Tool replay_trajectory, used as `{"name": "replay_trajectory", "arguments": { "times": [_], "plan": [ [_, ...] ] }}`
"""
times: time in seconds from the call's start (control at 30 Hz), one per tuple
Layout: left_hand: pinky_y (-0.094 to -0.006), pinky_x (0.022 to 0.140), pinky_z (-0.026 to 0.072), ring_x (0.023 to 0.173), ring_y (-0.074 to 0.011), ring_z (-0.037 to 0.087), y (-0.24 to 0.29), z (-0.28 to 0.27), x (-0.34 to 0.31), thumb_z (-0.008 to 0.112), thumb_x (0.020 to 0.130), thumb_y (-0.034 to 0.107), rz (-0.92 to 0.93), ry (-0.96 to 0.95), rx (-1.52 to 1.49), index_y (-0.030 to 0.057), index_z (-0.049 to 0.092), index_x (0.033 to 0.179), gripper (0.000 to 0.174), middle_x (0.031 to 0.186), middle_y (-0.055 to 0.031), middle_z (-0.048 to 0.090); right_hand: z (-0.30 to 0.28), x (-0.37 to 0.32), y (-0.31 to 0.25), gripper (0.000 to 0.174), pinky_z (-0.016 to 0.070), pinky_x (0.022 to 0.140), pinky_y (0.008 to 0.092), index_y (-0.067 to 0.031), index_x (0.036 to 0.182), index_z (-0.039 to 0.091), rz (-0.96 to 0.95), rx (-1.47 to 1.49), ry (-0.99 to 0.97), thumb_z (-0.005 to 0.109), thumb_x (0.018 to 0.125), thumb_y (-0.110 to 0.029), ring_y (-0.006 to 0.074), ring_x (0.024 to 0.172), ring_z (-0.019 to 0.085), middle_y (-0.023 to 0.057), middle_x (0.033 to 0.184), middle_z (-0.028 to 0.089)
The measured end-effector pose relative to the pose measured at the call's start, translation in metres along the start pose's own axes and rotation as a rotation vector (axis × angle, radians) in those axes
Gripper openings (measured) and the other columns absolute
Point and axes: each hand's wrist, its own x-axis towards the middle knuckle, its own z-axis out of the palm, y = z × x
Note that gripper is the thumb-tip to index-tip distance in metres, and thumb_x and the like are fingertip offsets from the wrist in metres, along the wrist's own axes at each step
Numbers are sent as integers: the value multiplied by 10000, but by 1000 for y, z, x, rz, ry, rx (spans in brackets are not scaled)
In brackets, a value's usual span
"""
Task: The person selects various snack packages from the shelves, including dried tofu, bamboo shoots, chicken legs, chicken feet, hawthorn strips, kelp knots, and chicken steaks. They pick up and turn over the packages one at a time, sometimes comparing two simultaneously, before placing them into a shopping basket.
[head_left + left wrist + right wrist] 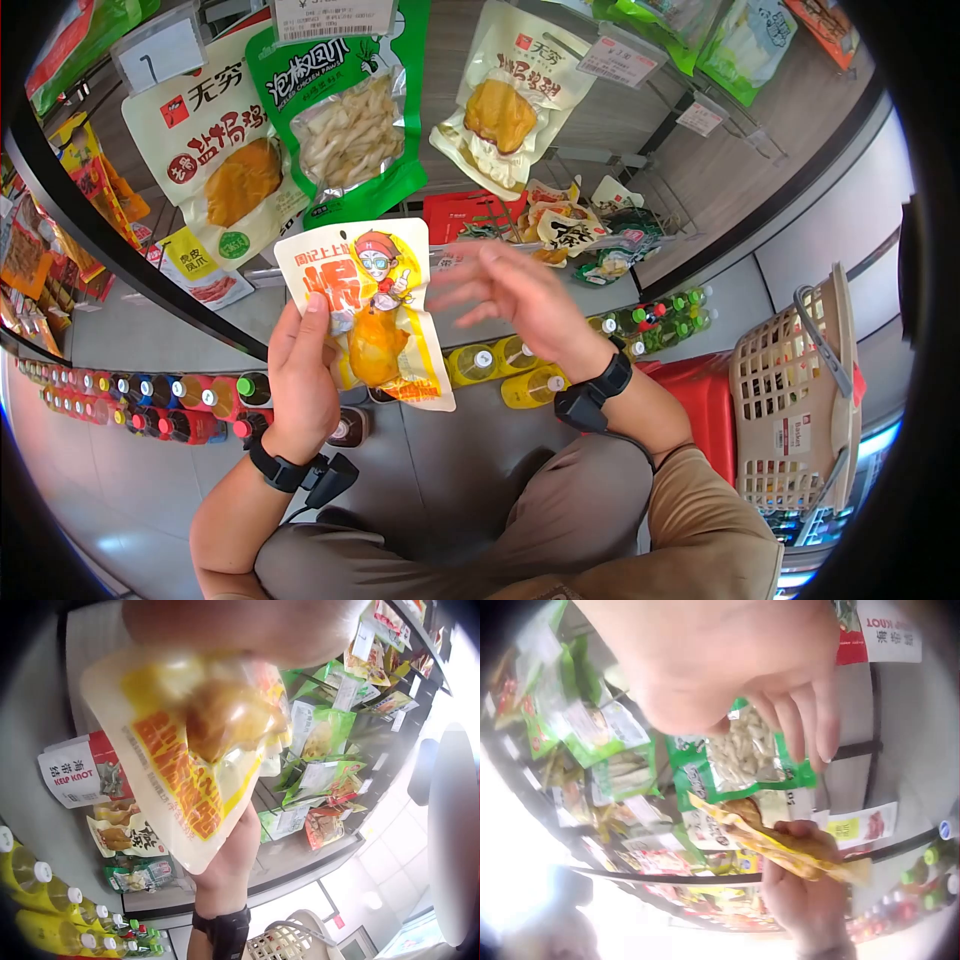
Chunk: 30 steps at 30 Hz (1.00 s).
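A white and yellow snack packet (375,320) with a cartoon figure and a brown piece of meat on its front is upright in my left hand (305,375). The left thumb presses its front near the left edge, and the other fingers are behind it. In the right wrist view the packet (780,847) shows edge-on. My right hand (525,300) is just right of the packet, blurred, its fingers extended and holding nothing. Behind the packet hang a green chicken-paw packet (350,125) and a cream packet (215,160).
Another cream packet (510,100) hangs at upper middle. Small packets (560,220) and a red packet (470,215) lie on the shelf below. Yellow bottles (470,365) stand in a row underneath. At right, a beige basket (790,390) stands by a red surface (700,400).
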Motion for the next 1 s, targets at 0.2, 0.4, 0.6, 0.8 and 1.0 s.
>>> {"name": "replay_trajectory", "arguments": {
  "times": [0.2, 0.4, 0.6, 0.8, 1.0],
  "plan": [
    [-367, 1074, 499, 1237, -209, 653, 1, 1, 0, 454, 1153, 247, 74, 45, -26, -26, 551, 1411, 388, 1384, -139, 662, 33, -13, 24, 399, 552, 940, 333, -24, 1396, 568, -14, -529, -424, 597, 1103, -293, 150, 1118, 681, 105, 1241, 711],
    [-351, 1039, 510, 1228, -189, 637, 4, 4, -3, 457, 1150, 250, 36, 79, 40, -3, 540, 1413, 374, 1383, -126, 648, 34, -9, 27, 339, 591, 709, 279, -26, 1368, 579, 41, -419, -217, 643, 1077, -187, 102, 962, 722, 66, 1156, 732],
    [-380, 911, 550, 1136, -237, 673, 5, 3, 2, 495, 1123, 257, 36, -105, 190, 12, 576, 1274, 299, 1225, -155, 685, 30, -8, 22, 346, 607, 696, 310, -4, 1399, 520, -302, -213, 91, 591, 1100, -164, 137, 852, 717, 95, 1183, 710],
    [-358, 829, 554, 988, -255, 722, 3, 1, 1, 484, 1127, 227, -2, -141, 204, 20, 590, 1160, 235, 1119, -170, 714, 26, -7, 16, 297, 602, 704, 318, 2, 1350, 524, -483, -184, 210, 565, 1111, -169, 162, 815, 712, 117, 1163, 713],
    [-353, 808, 558, 964, -248, 725, 0, -1, 0, 491, 1125, 218, -24, -124, 197, 27, 599, 1147, 220, 1046, -148, 725, 11, -2, 9, 246, 603, 708, 331, 5, 1300, 518, -688, -198, 356, 545, 1116, -155, 190, 822, 717, 146, 1152, 706]
  ]
}}
